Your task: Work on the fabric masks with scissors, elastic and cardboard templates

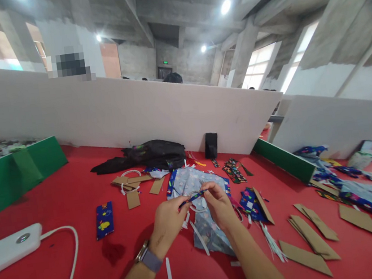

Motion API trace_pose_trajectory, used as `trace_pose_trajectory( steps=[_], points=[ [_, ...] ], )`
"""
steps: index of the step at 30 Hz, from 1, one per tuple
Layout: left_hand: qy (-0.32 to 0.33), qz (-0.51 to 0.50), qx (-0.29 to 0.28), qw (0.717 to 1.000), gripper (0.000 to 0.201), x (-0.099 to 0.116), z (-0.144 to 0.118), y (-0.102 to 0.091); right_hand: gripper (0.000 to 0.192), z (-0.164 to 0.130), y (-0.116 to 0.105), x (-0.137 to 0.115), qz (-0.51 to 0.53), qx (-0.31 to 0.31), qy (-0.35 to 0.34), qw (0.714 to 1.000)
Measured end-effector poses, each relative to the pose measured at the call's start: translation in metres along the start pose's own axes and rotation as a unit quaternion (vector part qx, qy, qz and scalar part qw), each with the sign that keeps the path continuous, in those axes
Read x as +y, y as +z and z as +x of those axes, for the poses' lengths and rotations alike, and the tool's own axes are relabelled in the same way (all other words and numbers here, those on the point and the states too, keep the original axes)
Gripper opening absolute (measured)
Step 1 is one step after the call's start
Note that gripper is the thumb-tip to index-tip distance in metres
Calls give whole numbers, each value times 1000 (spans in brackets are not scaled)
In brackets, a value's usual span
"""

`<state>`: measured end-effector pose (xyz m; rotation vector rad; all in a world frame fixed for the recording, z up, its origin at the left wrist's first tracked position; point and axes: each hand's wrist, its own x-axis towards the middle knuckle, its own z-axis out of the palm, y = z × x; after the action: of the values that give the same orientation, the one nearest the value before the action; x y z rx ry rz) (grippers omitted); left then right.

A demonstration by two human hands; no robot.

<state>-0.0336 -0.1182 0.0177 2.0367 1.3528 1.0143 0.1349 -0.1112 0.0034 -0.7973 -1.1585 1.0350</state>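
Observation:
My left hand (167, 221) and my right hand (218, 203) meet over the red table (61, 200). Together they pinch a narrow blue patterned fabric strip (193, 197), stretched between the fingertips. A thin pale ring (197, 201) hangs at the strip, near my right fingers. Under the hands lies a light blue patterned cloth (191, 182). A watch sits on my left wrist (148, 257).
Cardboard pieces (311, 232) lie at the right, more (130, 182) at the centre left. A blue fabric piece (104, 219), a white power bank (11, 247) with cable, a black bag (155, 154), green dividers (13, 172) and a white partition (117, 107) surround the work spot.

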Motion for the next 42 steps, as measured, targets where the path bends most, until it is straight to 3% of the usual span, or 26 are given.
trace_pose_trajectory(
  steps=[6,12,14,16,18,21,24,27,30,33,38,42],
  points=[
    [-2,33,16,999,24,-3,-1,1,19,-1,-2,-6,-101,-36,1,994],
    [98,41,104,989,27,-4,0,-3,6,-3,4,-19,-232,-68,-126,962],
    [75,5,116,990,22,-3,2,-6,9,-4,6,-19,-246,-53,-126,960],
    [-7,-87,89,992,13,-2,4,-7,27,-5,7,-17,-220,-33,-95,970],
    [-99,-246,25,964,14,-3,6,-6,48,-4,7,-12,-154,-26,-45,987],
    [-164,-450,-46,877,21,-5,7,0,56,-4,9,-5,-69,-57,11,996],
    [-186,-517,-57,833,25,-8,6,4,49,-6,13,-2,-59,-57,23,996],
    [-206,-526,-57,823,25,-8,6,5,42,-8,17,-2,-62,-36,26,997],
    [-205,-517,-50,830,26,-8,7,5,40,-8,17,-2,-53,-34,34,997],
    [-176,-463,-37,868,25,-8,8,4,38,-6,15,-3,-57,-10,25,998],
    [-60,-157,-18,986,11,-5,6,-1,37,-3,7,-10,-179,9,-43,983],
    [-12,22,0,1000,14,-2,5,-4,10,-3,4,-15,-267,-30,-84,960]
  ],
)
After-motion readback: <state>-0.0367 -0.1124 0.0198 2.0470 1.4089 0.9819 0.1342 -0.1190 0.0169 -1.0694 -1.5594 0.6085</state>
